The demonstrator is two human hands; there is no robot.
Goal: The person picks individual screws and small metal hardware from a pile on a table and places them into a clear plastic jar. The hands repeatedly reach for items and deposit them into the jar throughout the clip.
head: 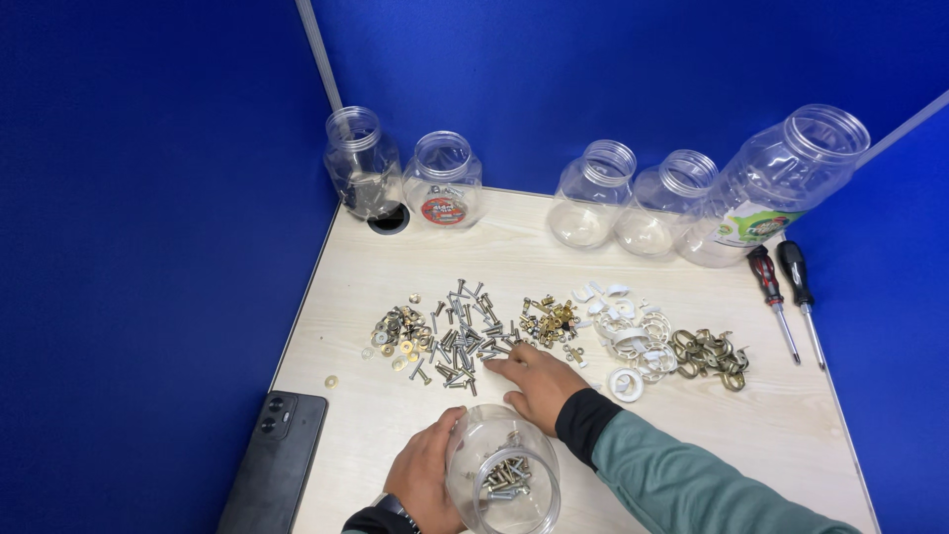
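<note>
Presently, sorting of small hardware is under way on the pale wooden desk (pixel 415 247). The left hand (pixel 423 473) is closed around the side of a clear plastic jar (pixel 502 470), held tilted near the desk's front edge with its mouth turned toward the person; a small batch of silver screws already lies inside it. The right hand (pixel 534 381) rests palm-down just in front of the pile of silver screws and bolts (pixel 465 341), fingers curled and touching its near edge; whether a screw is pinched under the fingertips cannot be told.

Other piles lie in a row beside it: brass and steel washers (pixel 400 331) to the left, small brass fittings (pixel 549 318) just to the right, then white plastic clips and rings (pixel 628 331), then bronze hooks (pixel 710 353). One stray washer (pixel 331 381) lies apart near the left edge.

Judgement: the step in hand is the picking of silver screws for the held jar, and it is early, as most of the pile remains. The next move calls for a firm pinch on a few screws only, a short carry to the jar mouth, and care not to drag brass pieces along.

Five empty clear jars (pixel 593 198) stand along the back. Two screwdrivers (pixel 786 292) lie at the right, a dark phone (pixel 277 460) at the front left.
</note>
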